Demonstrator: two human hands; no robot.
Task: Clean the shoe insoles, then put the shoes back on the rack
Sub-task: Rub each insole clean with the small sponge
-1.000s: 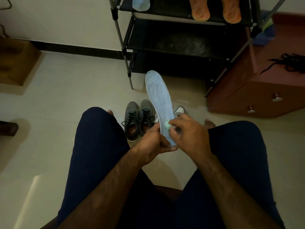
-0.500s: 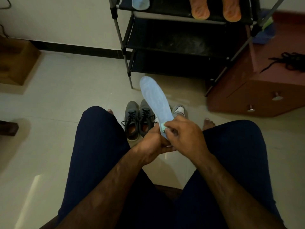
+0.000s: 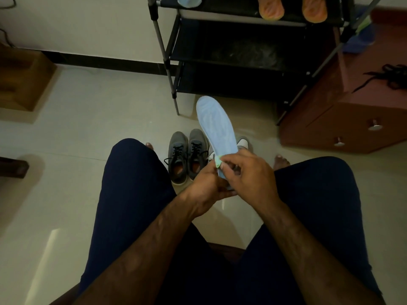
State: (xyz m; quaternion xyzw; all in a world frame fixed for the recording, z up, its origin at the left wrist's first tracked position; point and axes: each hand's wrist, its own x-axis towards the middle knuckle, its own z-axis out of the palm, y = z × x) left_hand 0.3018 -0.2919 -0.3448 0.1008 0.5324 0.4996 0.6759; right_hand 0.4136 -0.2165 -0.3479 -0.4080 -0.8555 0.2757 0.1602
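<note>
Cleaning step: we wipe the pale blue insole [image 3: 217, 126] at centre frame.
Our left hand [image 3: 206, 187] curls its fingers round the heel end from below, toe pointing toward the rack [image 3: 242, 53] at the top of the frame; our right hand [image 3: 251, 176] pinches a small green wad [image 3: 218, 162] against the insole's lower part, fingers bent close; the grey shoes [image 3: 187, 157] stand on the floor just left of it; next, we judge, the wad should travel up the bare length toward the toe, the left grip firm so the insole does not flex.
</note>
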